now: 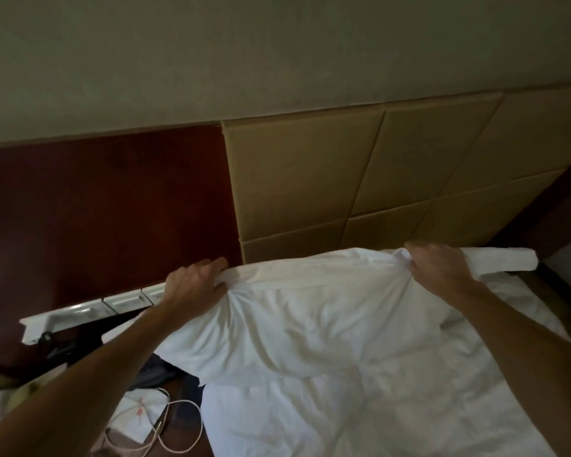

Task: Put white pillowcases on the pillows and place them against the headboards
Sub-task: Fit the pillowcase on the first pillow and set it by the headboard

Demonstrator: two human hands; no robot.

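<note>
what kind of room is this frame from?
Probably a hotel bedroom: padded tan headboard, white pillow and bedding, and what looks like a white switch panel on the dark wood panel alongside.

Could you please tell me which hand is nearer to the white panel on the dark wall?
Left. The left hand grips the pillow corner just beside the white panel; the right hand pinches the pillow's top edge farther right.

Bed [393, 407]: white, rumpled, spread below the fingers [211, 263].
On bed: white pillow [310, 308], lying between left and right fingers.
</note>
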